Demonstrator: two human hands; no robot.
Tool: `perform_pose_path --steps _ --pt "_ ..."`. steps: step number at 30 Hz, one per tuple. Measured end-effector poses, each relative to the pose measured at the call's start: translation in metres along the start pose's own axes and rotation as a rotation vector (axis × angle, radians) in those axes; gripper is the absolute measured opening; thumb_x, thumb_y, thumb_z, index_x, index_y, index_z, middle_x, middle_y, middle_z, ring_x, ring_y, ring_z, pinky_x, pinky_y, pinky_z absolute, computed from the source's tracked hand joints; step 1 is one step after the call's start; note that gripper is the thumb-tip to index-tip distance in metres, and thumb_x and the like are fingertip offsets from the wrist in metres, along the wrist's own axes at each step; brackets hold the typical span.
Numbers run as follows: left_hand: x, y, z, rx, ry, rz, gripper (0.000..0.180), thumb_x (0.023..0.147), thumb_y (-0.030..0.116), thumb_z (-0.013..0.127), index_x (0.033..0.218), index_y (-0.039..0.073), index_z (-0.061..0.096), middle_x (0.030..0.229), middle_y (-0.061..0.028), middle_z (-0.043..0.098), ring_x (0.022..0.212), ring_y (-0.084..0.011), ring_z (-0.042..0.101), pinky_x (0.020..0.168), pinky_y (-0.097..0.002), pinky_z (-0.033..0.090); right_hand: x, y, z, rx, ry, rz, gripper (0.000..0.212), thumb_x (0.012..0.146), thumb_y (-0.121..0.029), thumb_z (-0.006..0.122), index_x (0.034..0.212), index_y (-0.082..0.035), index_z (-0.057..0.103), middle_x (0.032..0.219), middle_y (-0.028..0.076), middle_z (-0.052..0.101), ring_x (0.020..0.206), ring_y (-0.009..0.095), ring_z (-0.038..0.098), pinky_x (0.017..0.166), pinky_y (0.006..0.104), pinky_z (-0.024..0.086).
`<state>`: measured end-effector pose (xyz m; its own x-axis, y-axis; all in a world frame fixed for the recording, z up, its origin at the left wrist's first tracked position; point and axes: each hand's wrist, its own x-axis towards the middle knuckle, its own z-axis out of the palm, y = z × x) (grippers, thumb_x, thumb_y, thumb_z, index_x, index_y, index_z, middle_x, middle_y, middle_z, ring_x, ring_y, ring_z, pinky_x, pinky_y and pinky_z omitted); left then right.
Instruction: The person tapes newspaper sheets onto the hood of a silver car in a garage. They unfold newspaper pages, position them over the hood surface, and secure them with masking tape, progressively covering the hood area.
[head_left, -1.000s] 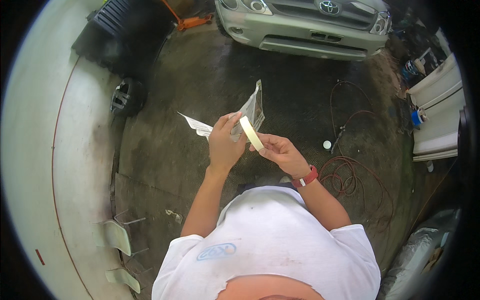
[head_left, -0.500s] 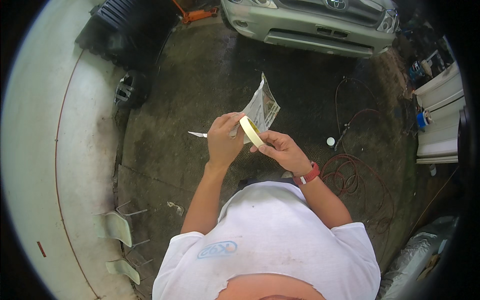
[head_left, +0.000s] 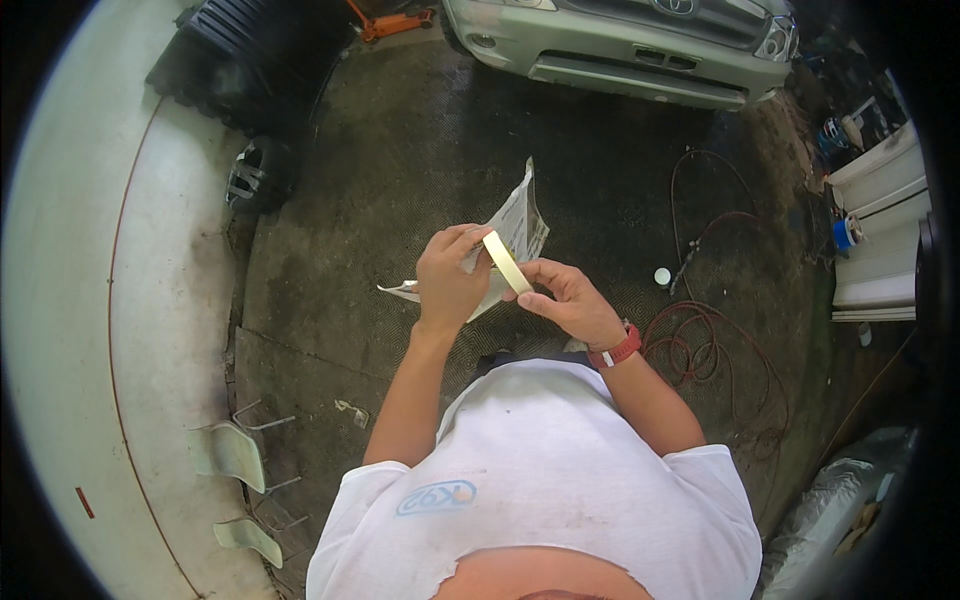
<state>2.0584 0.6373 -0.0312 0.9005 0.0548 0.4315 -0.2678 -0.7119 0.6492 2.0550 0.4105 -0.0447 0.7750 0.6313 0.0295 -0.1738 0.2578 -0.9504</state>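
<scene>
The right hand, angled leftward, pinches the lower end of the tape, which slants between the 2 hands above the floor. The left hand, back upward, curls at the tape's upper end, against the paper; what it clamps I cannot tell.

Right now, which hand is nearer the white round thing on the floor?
Right. The right hand, gripping the tape roll, is left of the white round thing; the left hand is farther left, across the tape.
</scene>
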Motion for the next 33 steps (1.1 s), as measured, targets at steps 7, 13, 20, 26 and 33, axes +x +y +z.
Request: perform_pose_path --steps 7,13,20,26,33 --pt "-0.001 -0.005 -0.005 0.035 0.002 0.045 0.029 0.087 0.004 0.085 0.116 0.006 0.083 0.116 -0.0118 0.081 0.107 -0.0332 0.078 0.093 -0.0434 0.063 0.003 0.004 0.005 -0.019 0.002 -0.010 0.033 0.106 -0.007 0.073 0.139 0.001 0.072 0.132 0.007 0.077 0.129 0.015 0.066 0.121 0.0389 0.047" --pt "-0.003 -0.007 -0.011 0.022 0.015 0.067 0.031 0.088 0.004 0.084 0.119 0.007 0.082 0.118 -0.0125 0.080 0.109 -0.0344 0.078 0.094 -0.0440 0.063 0.006 0.007 0.009 -0.079 0.021 0.012 0.033 0.107 -0.005 0.072 0.140 0.001 0.071 0.128 0.007 0.078 0.126 0.015 0.067 0.119 0.0384 0.049" --pt "0.000 -0.005 -0.024 -0.028 -0.011 0.032 0.032 0.089 0.008 0.084 0.120 0.009 0.079 0.121 -0.0137 0.079 0.114 -0.0360 0.076 0.099 -0.0446 0.060 0.010 0.007 0.016 -0.264 0.153 -0.008 0.030 0.108 -0.007 0.071 0.137 -0.001 0.071 0.120 0.004 0.078 0.118 0.013 0.069 0.116 0.0371 0.051" --pt "-0.002 0.010 -0.034 -0.134 -0.184 -0.015 0.029 0.087 0.013 0.090 0.111 0.007 0.075 0.116 -0.0116 0.074 0.110 -0.0349 0.074 0.096 -0.0451 0.059 0.012 0.005 0.022 -0.663 0.199 -0.104 0.031 0.107 -0.007 0.072 0.137 0.000 0.070 0.111 0.008 0.077 0.102 0.013 0.071 0.103 0.0345 0.056" --pt "-0.004 0.011 -0.042 -0.160 -0.210 -0.044 0.027 0.087 0.014 0.089 0.106 0.006 0.071 0.111 -0.0107 0.072 0.108 -0.0340 0.072 0.094 -0.0456 0.058 0.017 -0.003 0.038 -0.587 0.189 -0.070 0.029 0.105 -0.007 0.074 0.133 0.001 0.070 0.107 0.013 0.078 0.094 0.020 0.075 0.090 0.0360 0.059"
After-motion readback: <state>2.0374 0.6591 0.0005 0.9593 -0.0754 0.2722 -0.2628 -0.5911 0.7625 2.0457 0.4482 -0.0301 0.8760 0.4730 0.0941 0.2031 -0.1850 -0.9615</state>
